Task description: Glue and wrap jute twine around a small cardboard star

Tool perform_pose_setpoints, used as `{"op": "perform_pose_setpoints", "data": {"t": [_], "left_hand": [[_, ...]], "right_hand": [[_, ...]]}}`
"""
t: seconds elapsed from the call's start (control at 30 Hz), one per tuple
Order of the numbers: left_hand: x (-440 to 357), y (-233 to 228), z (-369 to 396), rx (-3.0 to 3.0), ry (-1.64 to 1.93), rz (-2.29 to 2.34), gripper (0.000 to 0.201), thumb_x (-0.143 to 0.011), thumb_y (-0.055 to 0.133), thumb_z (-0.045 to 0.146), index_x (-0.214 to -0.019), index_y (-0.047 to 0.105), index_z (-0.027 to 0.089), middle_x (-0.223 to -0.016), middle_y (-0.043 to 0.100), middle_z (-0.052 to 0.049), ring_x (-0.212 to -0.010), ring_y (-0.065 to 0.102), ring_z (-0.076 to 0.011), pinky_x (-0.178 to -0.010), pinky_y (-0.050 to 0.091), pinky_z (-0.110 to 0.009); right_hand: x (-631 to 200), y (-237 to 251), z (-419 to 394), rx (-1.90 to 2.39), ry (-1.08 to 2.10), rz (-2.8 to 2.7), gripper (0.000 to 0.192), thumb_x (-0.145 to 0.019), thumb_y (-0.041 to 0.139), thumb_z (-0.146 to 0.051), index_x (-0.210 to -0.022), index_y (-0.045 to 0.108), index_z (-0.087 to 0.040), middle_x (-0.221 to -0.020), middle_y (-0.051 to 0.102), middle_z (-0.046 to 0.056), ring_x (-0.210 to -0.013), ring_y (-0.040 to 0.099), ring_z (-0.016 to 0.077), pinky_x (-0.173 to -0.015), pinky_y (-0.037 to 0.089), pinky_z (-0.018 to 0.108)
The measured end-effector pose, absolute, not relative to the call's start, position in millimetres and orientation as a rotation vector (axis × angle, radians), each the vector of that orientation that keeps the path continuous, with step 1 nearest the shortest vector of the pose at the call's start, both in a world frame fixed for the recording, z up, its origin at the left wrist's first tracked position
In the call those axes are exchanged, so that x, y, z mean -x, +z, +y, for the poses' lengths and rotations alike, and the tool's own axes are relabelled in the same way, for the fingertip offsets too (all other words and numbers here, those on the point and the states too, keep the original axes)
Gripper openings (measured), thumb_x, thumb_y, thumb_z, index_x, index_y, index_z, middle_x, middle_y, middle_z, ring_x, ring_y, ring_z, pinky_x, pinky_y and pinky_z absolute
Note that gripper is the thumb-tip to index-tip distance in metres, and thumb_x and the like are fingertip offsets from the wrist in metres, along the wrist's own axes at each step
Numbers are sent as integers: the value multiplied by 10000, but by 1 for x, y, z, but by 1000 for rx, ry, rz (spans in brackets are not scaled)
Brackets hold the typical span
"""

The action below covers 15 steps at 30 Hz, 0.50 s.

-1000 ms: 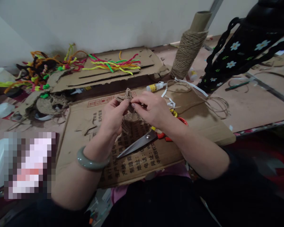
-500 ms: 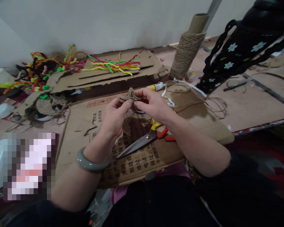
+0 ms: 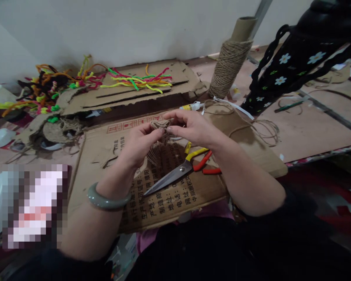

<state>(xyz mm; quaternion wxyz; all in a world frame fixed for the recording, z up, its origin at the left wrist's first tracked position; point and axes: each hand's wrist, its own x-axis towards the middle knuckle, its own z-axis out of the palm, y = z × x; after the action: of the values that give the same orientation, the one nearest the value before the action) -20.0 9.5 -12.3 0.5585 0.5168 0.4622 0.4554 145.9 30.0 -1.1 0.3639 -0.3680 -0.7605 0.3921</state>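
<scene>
The fingers of the left hand (image 3: 139, 142) and right hand (image 3: 194, 127) grip a small, folded brown twine piece (image 3: 161, 124) at frame centre; its exact shape is partly hidden. Below, steel scissors with red-and-yellow handles (image 3: 182, 169) rest on a printed brown cardboard sheet (image 3: 99, 148).

head view — from above | facing forward, down | near the cardboard (image 3: 175, 203)

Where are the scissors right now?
In the head view, the scissors lie near the middle on the printed cardboard, just below the right hand in the picture. Their blades point left, towards the grey-green bracelet.
</scene>
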Motion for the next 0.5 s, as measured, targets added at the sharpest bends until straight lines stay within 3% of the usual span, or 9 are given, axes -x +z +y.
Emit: {"op": "perform_pose_setpoints", "data": {"t": [0.2, 0.33, 0.5], "left_hand": [[18, -11, 12, -1129, 1274, 1130, 66, -642, 705, 201, -698, 698, 169, -687, 660, 5, -594, 545, -80, -594, 437, -203], [18, -11, 13, -1103, 1358, 1153, 50, -649, 704, 216, -679, 687, 180, -671, 647, 17, -574, 532, -74, -570, 431, -198], [15, -13, 12, -1103, 1401, 1165, 27, -652, 691, 198, -654, 672, 179, -631, 629, 21, -551, 522, -73, -555, 425, -201]], "right_hand": [[-147, -4, 30, 1105, 746, -1907, 292, -771, 545, -257, -1026, 608, -127, -758, 615, 11, -674, 530, 109, -623, 401, 247], [-146, -1, 23, 1162, 485, -1952, 217, -782, 558, -280, -938, 627, -146, -713, 597, -3, -634, 503, 104, -601, 356, 247], [-141, -3, 18, 1092, 395, -2051, 129, -790, 526, -221, -824, 630, -152, -773, 629, 18, -686, 520, 114, -636, 365, 248]]}}
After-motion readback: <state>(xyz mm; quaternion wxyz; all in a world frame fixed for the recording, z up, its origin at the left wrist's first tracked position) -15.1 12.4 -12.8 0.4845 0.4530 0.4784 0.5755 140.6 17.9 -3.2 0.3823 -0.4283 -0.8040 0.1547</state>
